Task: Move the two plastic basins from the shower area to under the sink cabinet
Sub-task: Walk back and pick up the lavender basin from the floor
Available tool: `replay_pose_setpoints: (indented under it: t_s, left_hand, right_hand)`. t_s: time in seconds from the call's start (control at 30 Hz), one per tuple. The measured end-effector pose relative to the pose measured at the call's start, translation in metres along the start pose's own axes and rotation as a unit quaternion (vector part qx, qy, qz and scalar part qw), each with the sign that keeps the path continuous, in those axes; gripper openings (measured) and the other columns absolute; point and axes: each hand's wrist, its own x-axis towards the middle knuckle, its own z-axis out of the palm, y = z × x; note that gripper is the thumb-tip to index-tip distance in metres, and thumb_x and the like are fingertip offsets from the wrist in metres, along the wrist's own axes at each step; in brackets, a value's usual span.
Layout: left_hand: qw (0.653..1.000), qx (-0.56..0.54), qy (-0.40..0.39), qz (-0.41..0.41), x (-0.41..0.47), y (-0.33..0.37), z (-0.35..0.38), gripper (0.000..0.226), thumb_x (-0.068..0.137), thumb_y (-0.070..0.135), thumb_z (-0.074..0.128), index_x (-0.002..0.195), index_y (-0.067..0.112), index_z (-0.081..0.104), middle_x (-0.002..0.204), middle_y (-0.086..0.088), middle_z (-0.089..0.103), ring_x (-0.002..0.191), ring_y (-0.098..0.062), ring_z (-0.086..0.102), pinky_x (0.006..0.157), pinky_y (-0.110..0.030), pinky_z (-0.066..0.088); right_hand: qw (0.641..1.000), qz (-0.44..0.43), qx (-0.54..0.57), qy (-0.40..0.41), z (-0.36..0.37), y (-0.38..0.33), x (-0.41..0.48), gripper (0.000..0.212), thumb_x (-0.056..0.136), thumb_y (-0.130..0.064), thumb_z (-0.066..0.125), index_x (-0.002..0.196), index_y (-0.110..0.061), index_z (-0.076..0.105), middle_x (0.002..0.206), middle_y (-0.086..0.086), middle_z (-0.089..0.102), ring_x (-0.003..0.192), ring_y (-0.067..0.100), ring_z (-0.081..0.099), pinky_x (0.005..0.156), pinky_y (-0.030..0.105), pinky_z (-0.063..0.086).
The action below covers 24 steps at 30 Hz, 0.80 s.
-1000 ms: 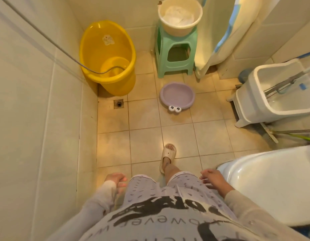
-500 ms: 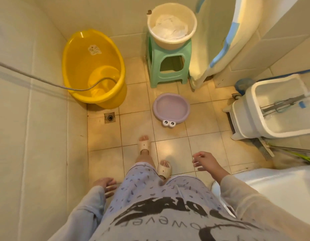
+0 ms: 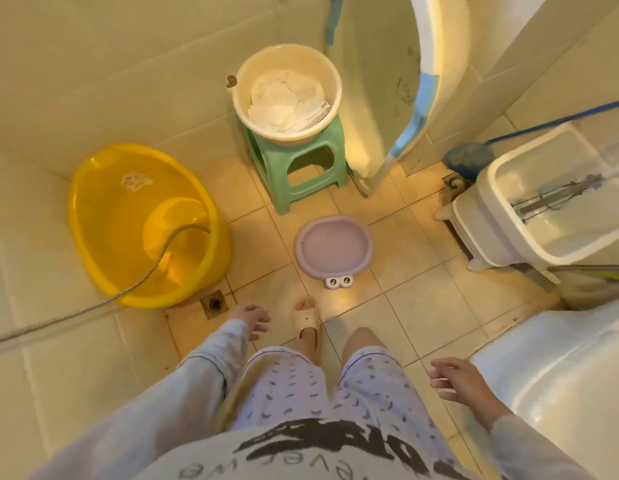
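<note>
A small purple basin (image 3: 333,246) with cartoon eyes on its near rim lies on the tiled floor just ahead of my feet. A cream basin (image 3: 286,93) holding a white cloth sits on a green stool (image 3: 298,169) against the back wall. My left hand (image 3: 251,320) hangs open at my side, near the floor drain, short of the purple basin. My right hand (image 3: 457,379) is open too, low on the right next to a white fixture, holding nothing.
A big yellow tub (image 3: 141,223) with a shower hose (image 3: 93,306) running into it fills the left corner. A shower curtain (image 3: 398,98) hangs right of the stool. A white mop bucket (image 3: 543,216) stands at right, a white toilet or basin edge (image 3: 561,393) at lower right.
I have stepped forward into the shower area, so both basins are closer. My left hand has swung forward; my right hand has dropped back toward my side.
</note>
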Motion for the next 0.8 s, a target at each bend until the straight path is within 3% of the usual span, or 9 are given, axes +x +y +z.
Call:
replay_pose_setpoints:
  t_s: [0.13, 0.27, 0.4, 0.63, 0.73, 0.8]
  left_hand:
    - [0.998, 0.067, 0.002, -0.004, 0.026, 0.032, -0.005, 0.030, 0.092, 0.010, 0.047, 0.117, -0.003, 0.058, 0.101, -0.015, 0.063, 0.079, -0.024, 0.056, 0.068, -0.032, 0.045]
    - [0.995, 0.098, -0.003, -0.028, 0.056, 0.050, 0.004, 0.031, 0.092, 0.010, 0.046, 0.118, -0.003, 0.057, 0.097, -0.013, 0.060, 0.063, -0.017, 0.051, 0.058, -0.027, 0.041]
    - [0.994, 0.099, -0.003, -0.035, 0.102, 0.061, 0.029, 0.032, 0.093, 0.012, 0.047, 0.120, -0.003, 0.056, 0.098, -0.013, 0.061, 0.069, -0.020, 0.054, 0.058, -0.026, 0.041]
    - [0.997, 0.005, 0.004, -0.078, 0.243, 0.070, 0.085, 0.027, 0.092, 0.013, 0.048, 0.115, 0.004, 0.058, 0.097, -0.009, 0.062, 0.087, -0.022, 0.056, 0.064, -0.027, 0.045]
    - [0.993, -0.057, 0.013, -0.098, 0.318, 0.066, 0.109, 0.016, 0.089, 0.009, 0.049, 0.104, 0.007, 0.054, 0.088, -0.008, 0.060, 0.076, -0.019, 0.056, 0.063, -0.030, 0.046]
    - [0.995, -0.037, 0.021, -0.093, 0.372, 0.063, 0.128, 0.011, 0.088, 0.008, 0.050, 0.098, 0.007, 0.053, 0.096, -0.010, 0.056, 0.083, -0.023, 0.054, 0.064, -0.031, 0.046]
  right_hand:
    - [0.999, 0.027, 0.027, 0.010, 0.012, -0.014, 0.005, 0.026, 0.092, -0.010, 0.052, 0.113, 0.004, 0.059, 0.087, 0.017, 0.060, 0.071, 0.026, 0.057, 0.068, 0.033, 0.046]
    - [0.999, 0.049, 0.017, -0.009, 0.029, -0.032, 0.027, 0.020, 0.091, -0.008, 0.054, 0.107, 0.003, 0.059, 0.078, 0.013, 0.060, 0.063, 0.021, 0.056, 0.059, 0.028, 0.045]
    - [0.997, 0.063, -0.017, -0.030, 0.045, -0.048, 0.075, 0.011, 0.091, -0.011, 0.055, 0.098, -0.005, 0.060, 0.078, 0.011, 0.062, 0.066, 0.022, 0.057, 0.063, 0.029, 0.046]
    - [0.995, 0.055, -0.066, -0.047, 0.076, -0.091, 0.239, 0.014, 0.091, -0.010, 0.051, 0.099, -0.007, 0.061, 0.081, 0.010, 0.063, 0.069, 0.021, 0.059, 0.067, 0.030, 0.047]
    - [0.996, 0.048, -0.061, -0.032, 0.095, -0.112, 0.330, 0.019, 0.087, -0.006, 0.053, 0.104, -0.006, 0.062, 0.092, 0.014, 0.065, 0.077, 0.022, 0.062, 0.070, 0.029, 0.050]
    - [0.998, 0.040, -0.039, -0.018, 0.111, -0.125, 0.393, 0.025, 0.085, -0.005, 0.057, 0.110, -0.004, 0.061, 0.095, 0.015, 0.063, 0.080, 0.022, 0.062, 0.074, 0.031, 0.051]
